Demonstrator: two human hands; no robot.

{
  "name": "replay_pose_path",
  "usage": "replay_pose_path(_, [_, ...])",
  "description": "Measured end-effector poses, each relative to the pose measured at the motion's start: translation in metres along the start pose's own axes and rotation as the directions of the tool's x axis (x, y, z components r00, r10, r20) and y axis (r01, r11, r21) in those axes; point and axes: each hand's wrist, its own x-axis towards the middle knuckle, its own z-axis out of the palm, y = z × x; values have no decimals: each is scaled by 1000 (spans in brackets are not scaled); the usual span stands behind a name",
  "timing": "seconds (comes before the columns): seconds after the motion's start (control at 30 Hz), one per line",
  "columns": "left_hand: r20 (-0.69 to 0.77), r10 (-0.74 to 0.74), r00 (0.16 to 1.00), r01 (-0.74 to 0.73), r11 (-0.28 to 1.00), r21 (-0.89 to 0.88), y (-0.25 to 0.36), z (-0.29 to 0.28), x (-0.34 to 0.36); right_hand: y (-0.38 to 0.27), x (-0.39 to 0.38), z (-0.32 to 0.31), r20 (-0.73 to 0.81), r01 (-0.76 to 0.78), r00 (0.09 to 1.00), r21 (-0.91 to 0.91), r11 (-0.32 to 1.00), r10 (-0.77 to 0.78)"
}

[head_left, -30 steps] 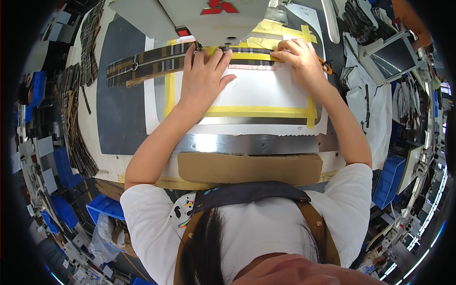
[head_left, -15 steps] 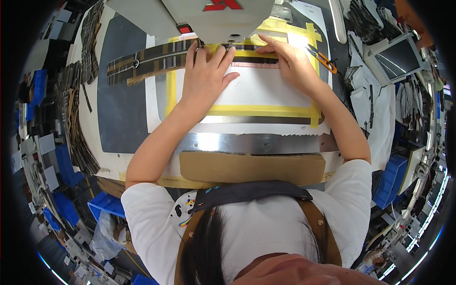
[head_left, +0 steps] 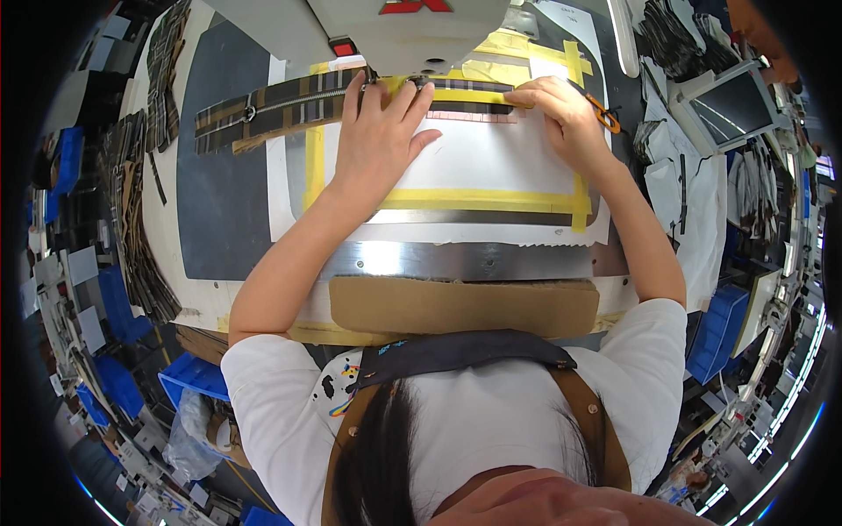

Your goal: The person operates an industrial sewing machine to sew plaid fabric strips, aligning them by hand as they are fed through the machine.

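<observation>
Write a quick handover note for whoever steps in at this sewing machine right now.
Left hand: flat on the white template, fingertips pressing the plaid zipper strip beside the needle.
Right hand: pinching the strip's right end against the yellow tape.
Strip runs left to right under the machine head; its left part trails onto the dark mat.
Done and left: the seam is too small to make out.

A long dark plaid fabric strip with a metal zipper (head_left: pixel 289 103) lies flat along the far edge of the white work panel framed in yellow tape (head_left: pixel 474 167). Its left end trails off the panel onto the dark grey mat; its middle passes under the sewing machine head, and its right end reaches the panel's far right corner.
</observation>
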Motion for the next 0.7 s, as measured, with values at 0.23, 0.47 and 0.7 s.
replay_pose_path(0.23, [8,-2,1000,2,1000,-5,1,-1,0,3,-13,2,5,71,997,-231,970,-72])
replay_pose_path(0.47, [14,-20,1000,20,1000,-6,2,1,-1,-2,-21,4,35,81,997,-310,947,-73])
replay_pose_path(0.7, [-1,-27,1000,27,999,-41,0,0,0,-4,-19,6,32,118,993,-318,941,-114])
